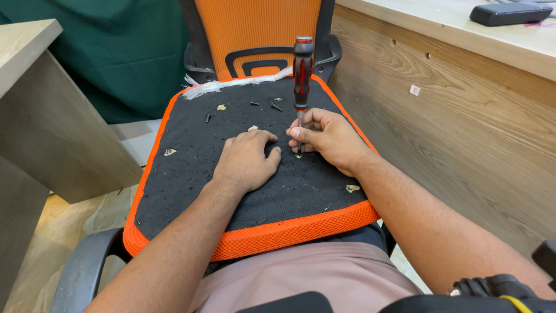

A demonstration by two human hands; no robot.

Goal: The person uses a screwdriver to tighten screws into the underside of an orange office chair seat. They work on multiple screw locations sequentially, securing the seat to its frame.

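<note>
Right hand [327,139] pinching upright screwdriver [302,75] shaft — left hand [246,159] flat, empty, on seat cushion [191,168].

A seat cushion [191,174] lies upside down across the person's lap, with a chair back [258,35] behind it, a surface [35,116] to its left and a wooden panel [463,133] to its right. On the cushion, both hands rest side by side: the left hand [246,159] flat, the right hand [327,139] at the shaft of an upright screwdriver [302,75]. Loose screws [263,105] lie behind the hands.
</note>
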